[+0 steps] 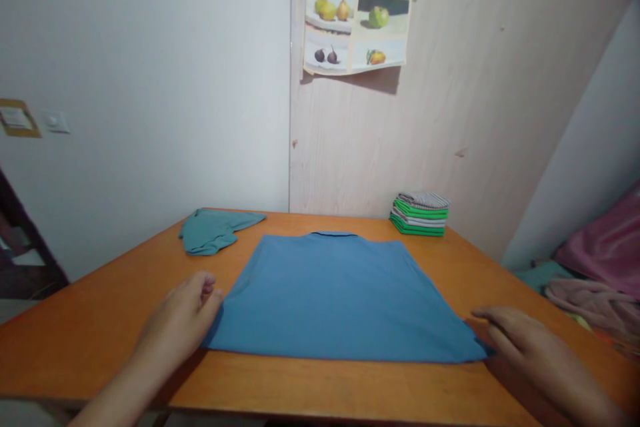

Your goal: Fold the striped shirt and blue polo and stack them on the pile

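A blue shirt (pixel 330 300) lies face down and flat on the orange-brown table (pixel 310 383), its sides folded in and its dark-edged collar at the far end. By the shirt's near left corner is my left hand (pixel 187 310), fingers loosely curled, thumb apart, nothing visible in it. My right hand (pixel 530 343), a little blurred, hovers just off the near right corner. Its fingers reach toward the shirt, with a gap between them and the thumb. That corner is slightly bunched. I cannot tell whether either hand touches the cloth.
At the back left of the table lies a crumpled teal garment (pixel 210 230). A neat stack of folded green and grey cloths (pixel 420 215) stands at the back right. Behind is a wall with fruit pictures (pixel 356 30). Pink and mauve fabrics (pixel 600 280) are heaped beyond the right edge.
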Motion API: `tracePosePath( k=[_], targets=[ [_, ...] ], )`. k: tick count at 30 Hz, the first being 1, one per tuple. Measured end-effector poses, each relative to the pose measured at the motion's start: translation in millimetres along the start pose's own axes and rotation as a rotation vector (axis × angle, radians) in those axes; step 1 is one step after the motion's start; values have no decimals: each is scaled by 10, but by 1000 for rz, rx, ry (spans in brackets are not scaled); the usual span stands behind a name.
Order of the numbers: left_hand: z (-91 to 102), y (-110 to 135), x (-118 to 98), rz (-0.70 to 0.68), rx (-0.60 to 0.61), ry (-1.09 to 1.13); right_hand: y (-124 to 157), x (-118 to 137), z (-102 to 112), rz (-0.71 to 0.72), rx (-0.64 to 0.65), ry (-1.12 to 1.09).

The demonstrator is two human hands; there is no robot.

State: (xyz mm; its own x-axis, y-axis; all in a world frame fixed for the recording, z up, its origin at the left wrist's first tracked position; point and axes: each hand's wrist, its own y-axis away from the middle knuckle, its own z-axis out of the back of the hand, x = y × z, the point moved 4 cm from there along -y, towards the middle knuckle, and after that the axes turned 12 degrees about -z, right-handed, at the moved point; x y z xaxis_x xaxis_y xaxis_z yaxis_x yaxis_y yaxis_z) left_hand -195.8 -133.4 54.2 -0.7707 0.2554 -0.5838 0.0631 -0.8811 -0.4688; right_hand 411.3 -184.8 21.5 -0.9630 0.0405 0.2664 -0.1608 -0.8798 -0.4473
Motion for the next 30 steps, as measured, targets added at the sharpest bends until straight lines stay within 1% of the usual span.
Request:
tracePosePath(
  k=[2,4,6,7,9,11,12,14,18,20,23,26,28,30],
  targets=[
    [-171,-87,-263,-198,53,-124,-135,201,-55,-1,75,-77],
    [-417,-134,-475,-317,122,-155,-269,444,-158,-5,111,-142],
    [-680,-129,-613,-422,223,-165,-368,662,-326,0,133,-181],
    [-797,-111,-638,-444,280,-193,-397,743,-433,6,147,-184],
    [-976,-53,-607,-419,409,-276,-415,823,-673,15,189,-149],
    [-1060,13,-537,-384,518,-328,-391,803,-901,14,239,-77],
    [-1069,39,-503,-370,551,-342,-372,767,-990,9,251,-41],
    [-1044,69,-455,-353,585,-353,-334,693,-1101,17,252,5],
    [-984,64,-426,-350,632,-343,-297,621,-1137,50,224,31],
    [-962,43,-411,-336,609,-347,-298,612,-1137,54,222,35],
    [-916,19,-356,-277,557,-375,-307,587,-1163,49,211,31],
    [-862,-22,-329,-248,576,-402,-309,549,-1211,52,199,33],
    [-833,-111,-365,-263,573,-430,-307,537,-1234,60,196,43],
    [-839,-267,-441,-288,533,-463,-305,542,-1238,54,200,56]
  ],
)
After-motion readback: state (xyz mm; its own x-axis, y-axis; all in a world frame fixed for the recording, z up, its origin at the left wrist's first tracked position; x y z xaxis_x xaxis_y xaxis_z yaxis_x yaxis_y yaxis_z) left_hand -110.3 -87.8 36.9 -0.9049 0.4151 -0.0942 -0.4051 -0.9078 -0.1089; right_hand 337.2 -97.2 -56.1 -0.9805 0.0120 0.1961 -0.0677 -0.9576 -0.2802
